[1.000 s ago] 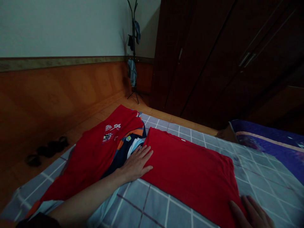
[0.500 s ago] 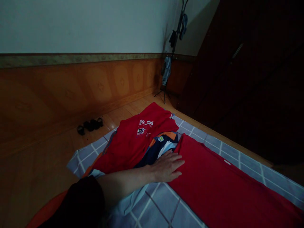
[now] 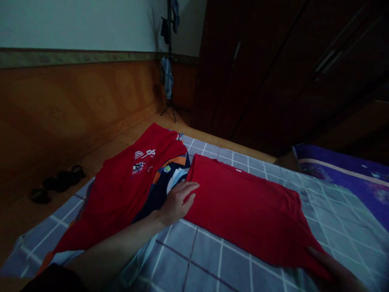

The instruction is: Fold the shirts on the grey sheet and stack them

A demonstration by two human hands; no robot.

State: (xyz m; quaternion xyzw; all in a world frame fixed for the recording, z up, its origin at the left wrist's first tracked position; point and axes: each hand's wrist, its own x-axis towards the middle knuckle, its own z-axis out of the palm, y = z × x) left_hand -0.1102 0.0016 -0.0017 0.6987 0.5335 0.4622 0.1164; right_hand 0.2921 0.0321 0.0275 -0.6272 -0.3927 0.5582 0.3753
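Note:
My left hand lies flat on a navy garment with orange and pale blue bands, its fingertips beside the edge of a flat red T-shirt. The garment sits partly under a red sports shirt with a white emblem. My right hand is at the lower right corner of the flat red T-shirt, cut off by the bottom of the view. Whether its fingers pinch the cloth is hidden. Both shirts lie on a grey-blue checked sheet.
A dark wooden wardrobe fills the back right. A black coat stand with hanging clothes stands in the corner. Dark sandals lie on the tiled floor at left. Purple patterned bedding lies at right.
My view swung right, then returned to the left. My right hand has shifted right along the red T-shirt's lower corner. My left hand stays in about the same place.

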